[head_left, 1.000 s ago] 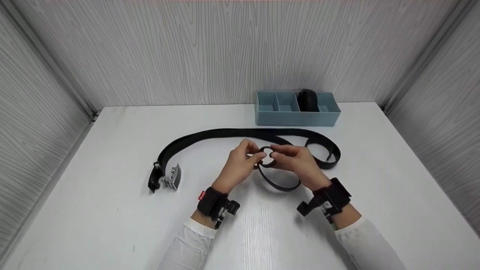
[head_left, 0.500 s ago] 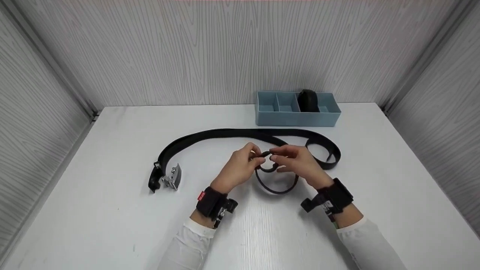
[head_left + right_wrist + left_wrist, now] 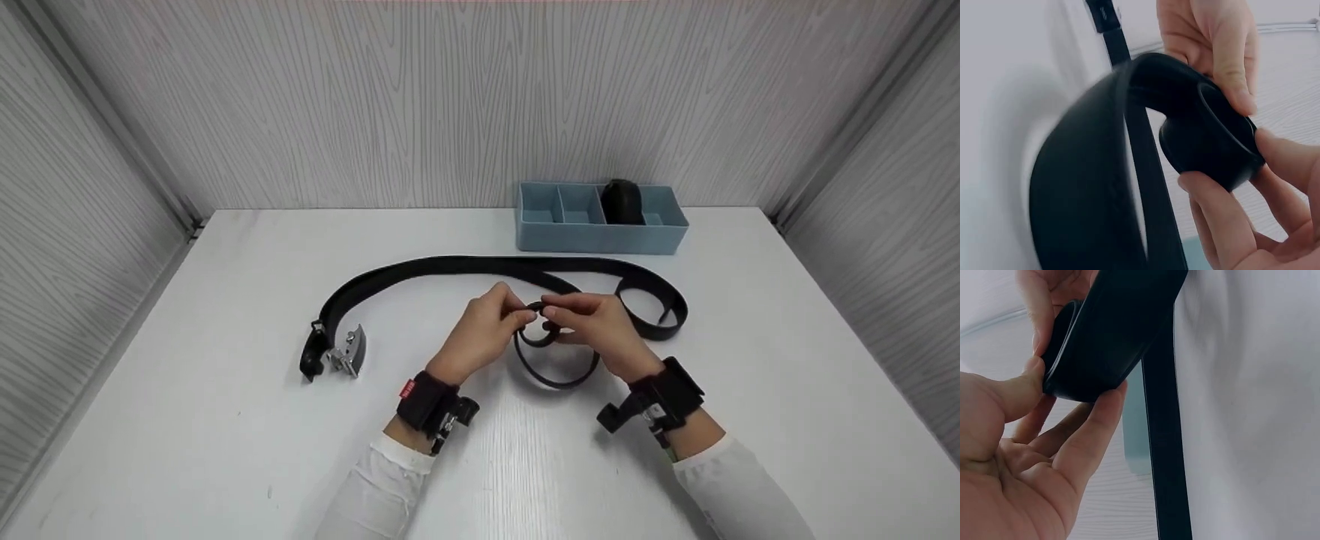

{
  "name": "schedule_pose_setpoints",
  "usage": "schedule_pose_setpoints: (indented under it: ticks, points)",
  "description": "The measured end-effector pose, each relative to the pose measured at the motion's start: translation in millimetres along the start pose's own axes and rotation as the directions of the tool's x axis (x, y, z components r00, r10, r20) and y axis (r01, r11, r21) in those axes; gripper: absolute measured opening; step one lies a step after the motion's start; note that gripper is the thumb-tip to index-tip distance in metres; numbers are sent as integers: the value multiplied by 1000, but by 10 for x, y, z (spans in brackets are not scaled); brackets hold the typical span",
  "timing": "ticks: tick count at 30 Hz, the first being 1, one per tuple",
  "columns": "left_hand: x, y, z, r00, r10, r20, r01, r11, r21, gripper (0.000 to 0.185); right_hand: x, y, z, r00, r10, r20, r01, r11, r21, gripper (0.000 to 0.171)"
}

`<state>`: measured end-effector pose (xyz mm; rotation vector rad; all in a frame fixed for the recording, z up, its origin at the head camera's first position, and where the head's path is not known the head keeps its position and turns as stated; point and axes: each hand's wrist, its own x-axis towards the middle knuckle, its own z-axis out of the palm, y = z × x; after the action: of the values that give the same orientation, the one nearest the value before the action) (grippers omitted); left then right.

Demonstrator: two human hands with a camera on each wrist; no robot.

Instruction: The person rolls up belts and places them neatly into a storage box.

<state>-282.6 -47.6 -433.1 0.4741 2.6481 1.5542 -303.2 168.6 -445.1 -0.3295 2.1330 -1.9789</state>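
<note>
Both hands are pinching the rolled end of a black strap: the left hand [image 3: 484, 328] and the right hand [image 3: 600, 330] are gripping the coil [image 3: 1207, 146] across its edges, thumbs on one edge, fingers on the other. Compared with a second ago, the coil is sitting slightly lower in the head view, and the loop [image 3: 555, 385] beneath it is showing rounder. The forearms are converging from the near edge, fingertips facing. Beyond the hands, strap lengths [image 3: 450, 265] are curving leftward to a silver buckle [image 3: 351, 352] and a black clasp [image 3: 313, 352]; another coil [image 3: 652, 330] is lying rightward. Farther back, a blue tray [image 3: 600, 238] is holding a black rounded object [image 3: 622, 201].
</note>
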Motion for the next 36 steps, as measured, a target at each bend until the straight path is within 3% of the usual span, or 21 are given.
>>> schedule_pose_setpoints:
  ticks: [8, 13, 15, 18, 20, 22, 24, 28, 31, 33, 36]
  points:
    - [10, 3, 19, 998, 35, -54, -33, 999, 29, 17, 8, 39, 50, 999, -14, -43, 17, 998, 58, 42]
    - [20, 17, 19, 999, 33, -43, -31, 998, 48, 16, 2, 22, 59, 994, -109, -26, 106, 991, -80, 32]
    - [15, 26, 25, 1000, 23, -21, -22, 999, 48, 16, -3, 20, 63, 983, -181, -12, 175, 966, -192, 26]
    - [3, 34, 35, 1000, 12, 15, -13, 999, 48, 16, -3, 32, 78, 956, -292, 7, 278, 901, -335, 21]
    - [-1, 37, 38, 1000, 4, 29, -6, 999, 45, 16, 5, 41, 92, 933, -360, 6, 331, 851, -408, 18]
    - [-1, 36, 36, 1000, -1, 27, -1, 999, 47, 18, 6, 44, 107, 914, -405, -4, 362, 821, -440, 16]
    - [0, 38, 31, 1000, -12, 23, 11, 999, 44, 20, 0, 40, 120, 905, -423, -37, 365, 819, -442, 14]
    - [4, 42, 17, 999, -39, 34, 38, 999, 15, 22, -15, 31, 134, 916, -380, -130, 311, 876, -368, 12]
    - [5, 45, 2, 998, -36, 45, 35, 999, 13, 19, -18, 41, 142, 928, -342, -146, 281, 903, -325, 11]
    - [1, 44, -10, 999, -27, 44, 25, 999, 36, 17, -15, 46, 144, 932, -341, -118, 283, 893, -349, 13]
    - [-13, 41, -25, 998, -28, 48, 24, 997, 78, 15, -10, 50, 139, 920, -387, -63, 318, 832, -454, 15]
